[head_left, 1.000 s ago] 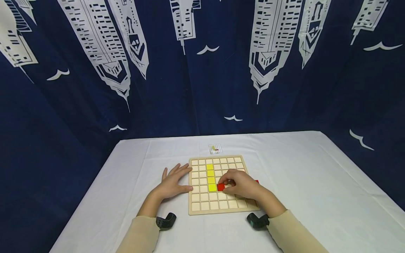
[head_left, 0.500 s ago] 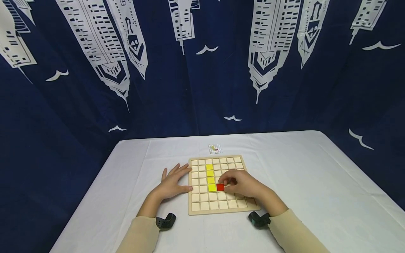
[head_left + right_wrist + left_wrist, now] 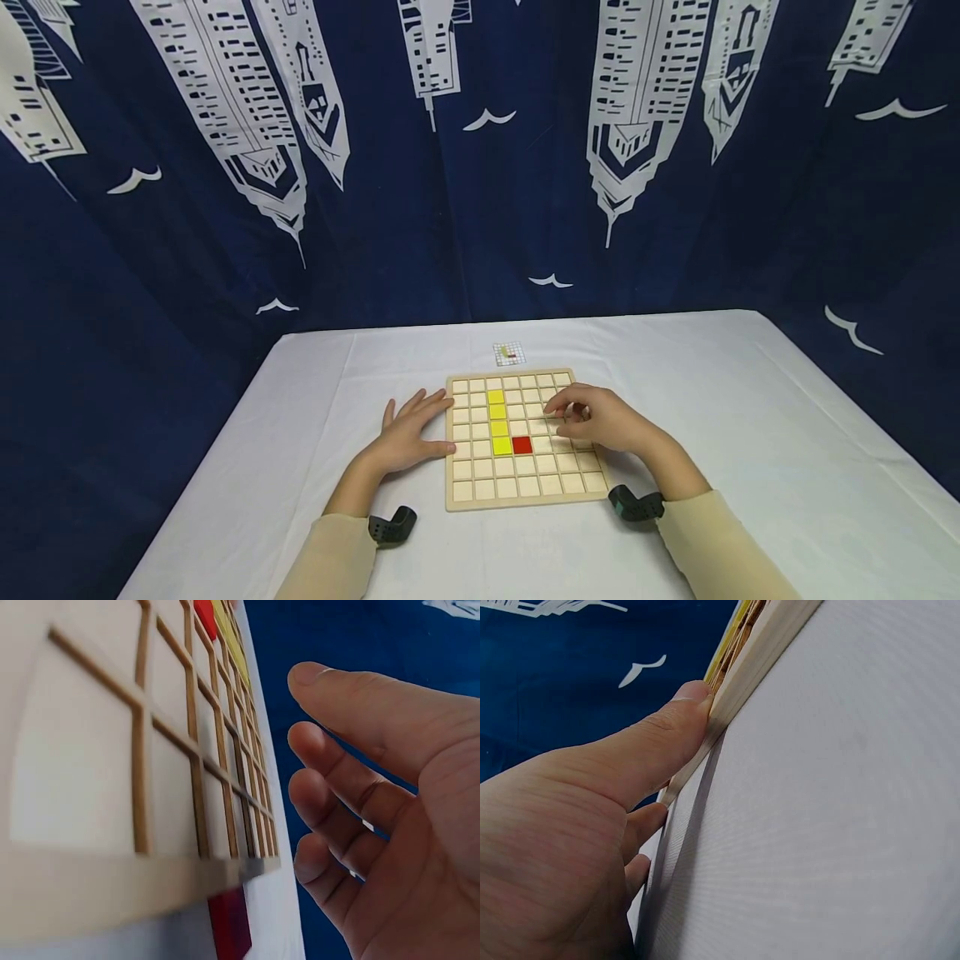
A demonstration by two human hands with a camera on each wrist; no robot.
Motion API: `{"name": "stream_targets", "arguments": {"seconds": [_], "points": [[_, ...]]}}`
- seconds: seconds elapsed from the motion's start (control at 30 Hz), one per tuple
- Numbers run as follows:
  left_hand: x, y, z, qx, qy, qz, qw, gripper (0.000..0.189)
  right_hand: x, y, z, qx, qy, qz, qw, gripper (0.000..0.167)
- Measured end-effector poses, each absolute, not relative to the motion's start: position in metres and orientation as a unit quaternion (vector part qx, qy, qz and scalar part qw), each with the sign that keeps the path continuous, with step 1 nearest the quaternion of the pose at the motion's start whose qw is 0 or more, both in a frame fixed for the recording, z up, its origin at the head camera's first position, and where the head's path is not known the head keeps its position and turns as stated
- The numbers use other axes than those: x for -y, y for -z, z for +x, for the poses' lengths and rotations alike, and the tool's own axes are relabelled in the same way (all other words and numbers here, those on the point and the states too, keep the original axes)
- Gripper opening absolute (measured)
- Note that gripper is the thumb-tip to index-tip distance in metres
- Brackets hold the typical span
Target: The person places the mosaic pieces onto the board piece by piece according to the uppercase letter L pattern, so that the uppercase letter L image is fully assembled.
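A wooden grid board lies flat on the table. A column of several yellow square tiles sits in its cells, and a red square tile fills the cell just right of the lowest yellow one. My left hand rests at the board's left edge, fingers spread; in the left wrist view its thumb touches the wooden rim. Over the board's right part hovers my right hand, fingers loosely bent and apart from the thumb, with nothing between them.
Behind the board lies a small printed grid card with a coloured pattern. Another red piece lies just outside the board's edge in the right wrist view. A dark blue patterned curtain hangs behind the white-covered table.
My right hand has let go of the red tile, lifted, and moved right and away from it. The red tile now lies in its cell, fully uncovered. The left hand has stayed put.
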State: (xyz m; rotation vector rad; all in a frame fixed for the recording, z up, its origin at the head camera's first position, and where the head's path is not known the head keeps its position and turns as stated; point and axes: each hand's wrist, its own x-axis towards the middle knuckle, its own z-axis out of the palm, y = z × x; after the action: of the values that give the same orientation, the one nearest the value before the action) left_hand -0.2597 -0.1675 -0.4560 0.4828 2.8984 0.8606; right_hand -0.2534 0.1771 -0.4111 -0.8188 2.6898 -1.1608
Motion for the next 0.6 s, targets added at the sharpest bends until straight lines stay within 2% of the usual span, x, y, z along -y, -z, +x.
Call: {"name": "stream_targets", "arguments": {"seconds": [0.6], "points": [[0.167, 0.456, -0.259, -0.946, -0.28, 0.157, 0.041, 0.08, -0.22, 0.412, -0.262, -0.901, 0.364, -0.221, 0.076, 0.035]]}}
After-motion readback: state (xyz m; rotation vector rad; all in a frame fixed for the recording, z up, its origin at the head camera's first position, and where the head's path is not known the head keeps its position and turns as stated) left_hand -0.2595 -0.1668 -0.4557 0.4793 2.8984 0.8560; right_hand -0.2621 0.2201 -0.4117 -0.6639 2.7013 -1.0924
